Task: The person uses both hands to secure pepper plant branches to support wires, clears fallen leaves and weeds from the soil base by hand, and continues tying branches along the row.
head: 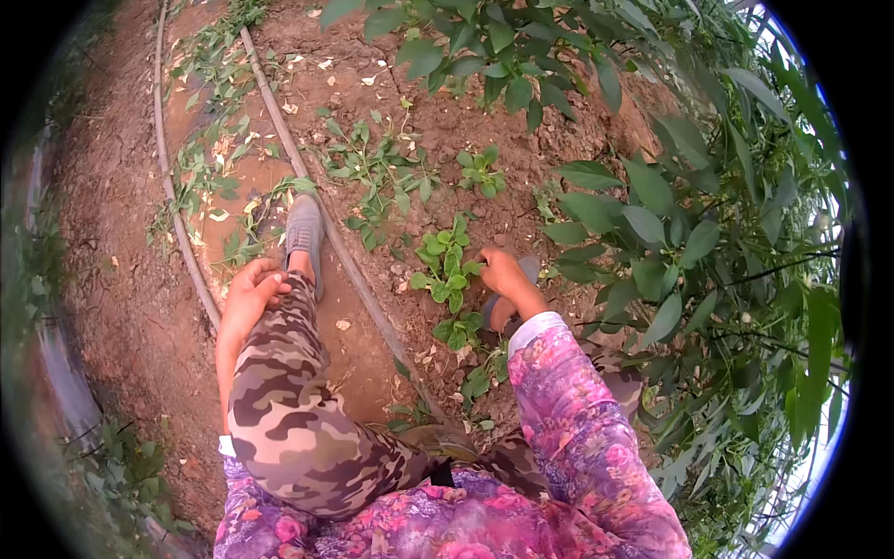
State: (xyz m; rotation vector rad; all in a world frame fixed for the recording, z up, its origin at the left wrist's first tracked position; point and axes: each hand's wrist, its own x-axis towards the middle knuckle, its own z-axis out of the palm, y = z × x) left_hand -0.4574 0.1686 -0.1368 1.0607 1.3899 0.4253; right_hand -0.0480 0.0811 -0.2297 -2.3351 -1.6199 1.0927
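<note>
My right hand (504,274) reaches down to a low leafy green plant (447,262) in the soil, its curled fingertips at the edge of the leaves. Whether the fingers pinch a leaf or stem cannot be told. My left hand (257,285) rests by my knee in camouflage trousers, fingers loosely bent, with no object visible in it. Beyond the low plant stands a smaller green seedling (482,172). Wilted-looking weeds (380,171) lie on the soil to its left.
Two long thin hoses (276,115) (166,157) run along the ground, one beside my left shoe (304,227). Tall pepper-like plants (649,230) crowd the right side. Loose greens (209,178) and dry leaves lie between the hoses. My other shoe (529,268) is partly behind my right hand.
</note>
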